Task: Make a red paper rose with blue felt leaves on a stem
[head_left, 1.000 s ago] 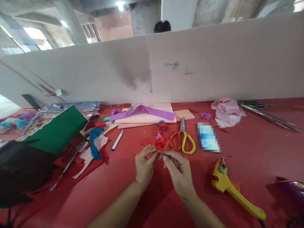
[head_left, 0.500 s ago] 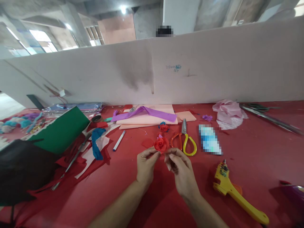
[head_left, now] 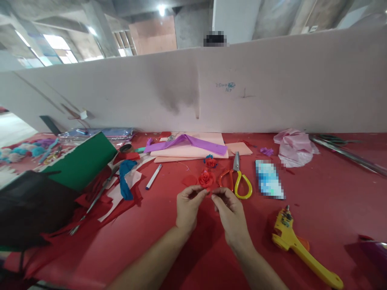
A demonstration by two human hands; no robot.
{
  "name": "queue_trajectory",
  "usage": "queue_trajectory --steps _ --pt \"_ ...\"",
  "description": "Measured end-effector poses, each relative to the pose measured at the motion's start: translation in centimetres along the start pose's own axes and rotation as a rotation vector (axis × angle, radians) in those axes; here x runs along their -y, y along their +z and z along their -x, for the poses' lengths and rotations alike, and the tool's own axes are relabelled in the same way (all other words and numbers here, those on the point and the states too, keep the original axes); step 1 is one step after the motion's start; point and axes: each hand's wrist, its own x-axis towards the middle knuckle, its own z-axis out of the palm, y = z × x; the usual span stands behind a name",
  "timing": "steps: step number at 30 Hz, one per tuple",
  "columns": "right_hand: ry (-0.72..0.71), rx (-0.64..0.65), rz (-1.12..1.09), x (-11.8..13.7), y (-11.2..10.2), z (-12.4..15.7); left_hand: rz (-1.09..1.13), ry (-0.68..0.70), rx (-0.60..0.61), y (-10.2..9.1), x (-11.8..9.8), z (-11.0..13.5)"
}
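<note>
A red crepe-paper flower [head_left: 205, 178] with layered petals shows just beyond my fingertips. My left hand [head_left: 188, 206] is closed in a pinch at its near edge, the fingertips covering its lower part. Close beside it, my right hand [head_left: 231, 213] has thumb and finger pinched together; whatever is between them is too small to make out. Past the flower sits a smaller red and blue paper flower [head_left: 210, 161]. Scissors [head_left: 242, 185] with one orange and one yellow handle lie right of the flower, and a flat red paper piece [head_left: 190, 180] lies left of it.
A yellow glue gun [head_left: 302, 249] lies at the right. A marker [head_left: 154, 177], blue paper strip [head_left: 126, 180] and green sheet [head_left: 87, 161] are to the left. Behind, a purple strip [head_left: 205, 146] rests on peach paper [head_left: 193, 154]. A white partition [head_left: 136, 96] closes the back.
My hands have come closer together, the right fingertips moving in beside the left ones. The flower now shows a little farther beyond my fingers. The view has shifted slightly.
</note>
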Motion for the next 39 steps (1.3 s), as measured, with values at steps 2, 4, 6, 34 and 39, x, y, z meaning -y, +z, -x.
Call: queue_trajectory --steps 2,4,6,34,39 --pt "-0.001 0.005 0.067 0.0 0.0 -0.3 0.044 -0.028 0.010 0.1 -0.2 -0.1" --pt "-0.013 0.020 0.132 0.2 -0.2 -0.3 0.077 -0.045 0.011 0.2 -0.5 -0.2" --pt "-0.016 0.020 0.208 0.6 -0.9 0.0 0.101 -0.060 0.005 0.2 -0.7 -0.3" --pt "-0.264 -0.135 1.640 -0.8 -19.2 4.4 0.262 -0.197 0.072 0.2 -0.8 -0.3" --pt "-0.154 -0.199 1.375 2.2 -17.0 4.2 0.214 -0.250 0.013 0.1 -1.1 -0.3"
